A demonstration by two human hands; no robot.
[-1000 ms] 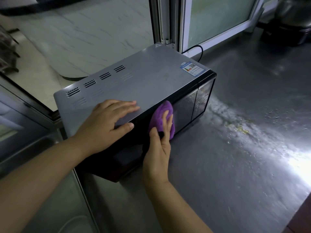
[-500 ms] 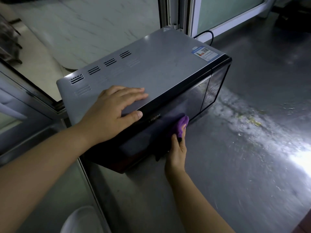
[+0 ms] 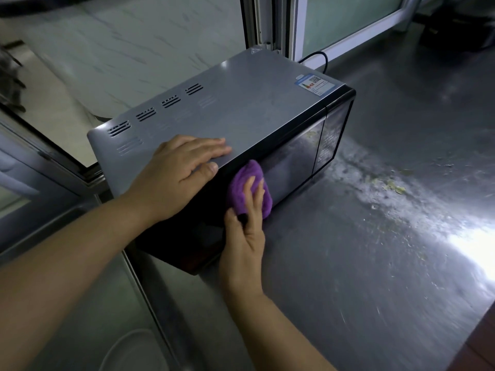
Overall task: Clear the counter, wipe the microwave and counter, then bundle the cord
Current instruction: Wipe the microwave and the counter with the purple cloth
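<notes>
1. Since 0.5 s ago: right hand [image 3: 245, 231] and purple cloth [image 3: 247, 190] went from low on the door, near its bottom edge, up to the upper door just under the top edge. Left hand [image 3: 175, 180] same spot on top.
2. Left hand: flat, fingers straight and together, palm pressing the microwave [image 3: 241, 116] top near the front edge; grips nothing, just braces.
3. Right hand: fingers fairly straight, pressing the cloth flat against the dark glass door [image 3: 292, 162]; thumb at the cloth's lower left edge, whether it pinches is not clear.
4. Microwave sits on the steel surface [image 3: 361, 277], at the left end beside a sink [image 3: 88, 317], back toward the window frame [image 3: 270, 22]. Black cord [image 3: 318, 56] loops out behind its back right corner.
5. Handling, judged: microwave is a heavy rigid box, likely to slide on smooth steel if pushed hard, hence the bracing hand. Glass door is hard and slick, streaks show.
6. Cloth is soft, thick, folded into a pad; light, bunches easily, best held by flat pressure from the fingers.
7. Cord looks thin and flexible; take it near the back of the microwave to bundle. Not started.
8. Surface right of the microwave is smeared with residue and green crumbs [image 3: 393, 187]; that wipe seems pending.
</notes>
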